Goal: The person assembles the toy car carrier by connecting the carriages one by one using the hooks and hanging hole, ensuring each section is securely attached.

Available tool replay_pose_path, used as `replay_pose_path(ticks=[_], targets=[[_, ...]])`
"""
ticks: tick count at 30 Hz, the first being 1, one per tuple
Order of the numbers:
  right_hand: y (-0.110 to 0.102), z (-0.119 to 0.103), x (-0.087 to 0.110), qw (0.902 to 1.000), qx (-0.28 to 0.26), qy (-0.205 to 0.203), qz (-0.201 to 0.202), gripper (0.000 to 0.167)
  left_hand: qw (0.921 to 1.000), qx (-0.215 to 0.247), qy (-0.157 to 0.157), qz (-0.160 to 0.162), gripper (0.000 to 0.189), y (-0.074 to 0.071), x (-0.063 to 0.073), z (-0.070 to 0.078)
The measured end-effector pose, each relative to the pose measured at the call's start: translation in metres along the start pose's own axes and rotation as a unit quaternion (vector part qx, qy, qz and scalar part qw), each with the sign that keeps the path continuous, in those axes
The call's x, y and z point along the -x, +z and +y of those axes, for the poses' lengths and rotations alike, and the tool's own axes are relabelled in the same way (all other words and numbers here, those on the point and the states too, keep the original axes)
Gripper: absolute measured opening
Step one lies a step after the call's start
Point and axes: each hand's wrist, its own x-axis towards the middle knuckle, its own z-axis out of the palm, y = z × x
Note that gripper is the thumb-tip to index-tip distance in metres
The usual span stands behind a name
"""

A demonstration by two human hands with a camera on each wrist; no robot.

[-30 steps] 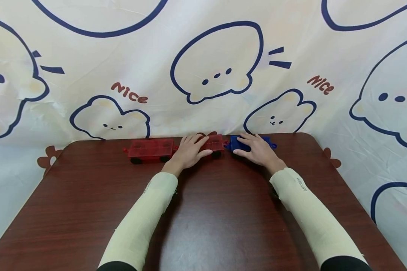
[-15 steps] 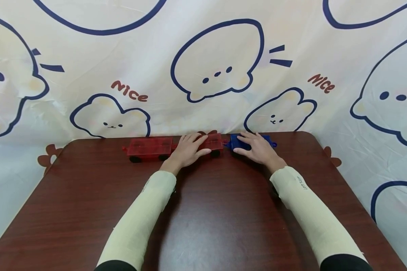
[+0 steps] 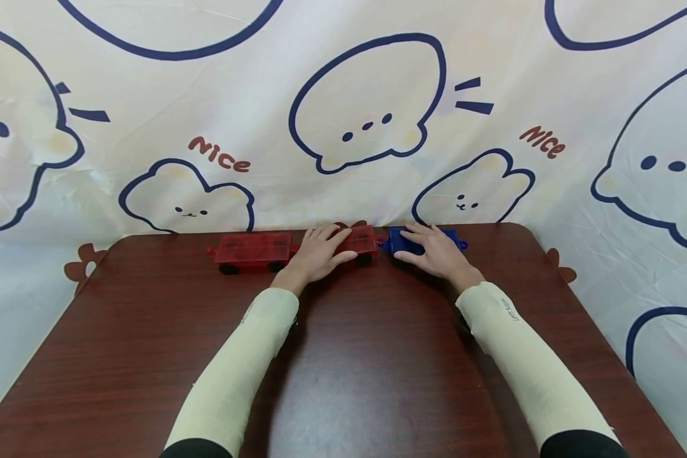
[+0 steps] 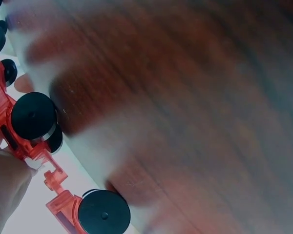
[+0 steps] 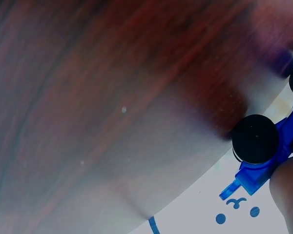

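Observation:
Three toy wagons with black wheels stand in a row along the table's back edge. My left hand [image 3: 316, 254] lies over the middle, red wagon [image 3: 362, 240], gripping it with fingers over the top and thumb toward the near side; its left half is hidden. The other red wagon [image 3: 253, 249] stands just left, joined by a red coupling [image 4: 54, 176] in the left wrist view. At the right, my right hand [image 3: 435, 253] holds the blue wagon [image 3: 399, 242] from above, covering much of it. Red and blue couplings meet between the hands; whether they are hooked cannot be told.
The dark brown wooden table [image 3: 355, 381] has rounded back corners. Right behind the wagons hangs a pale curtain [image 3: 332, 197] printed with blue cartoon outlines. Both forearms wear light sleeves [image 3: 237, 375].
The left hand and the red wagons have shifted very slightly left over the last second. The right hand and the blue wagon stay in place.

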Motion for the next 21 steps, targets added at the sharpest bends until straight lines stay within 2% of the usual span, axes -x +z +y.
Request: replay_pose_path(ticks=[21], targets=[[0.0001, 0.0008, -0.0001, 1.0, -0.001, 0.001, -0.008, 0.081, 0.9998, -0.019, 0.008, -0.005, 0.07, -0.0009, 0.0004, -0.0016]])
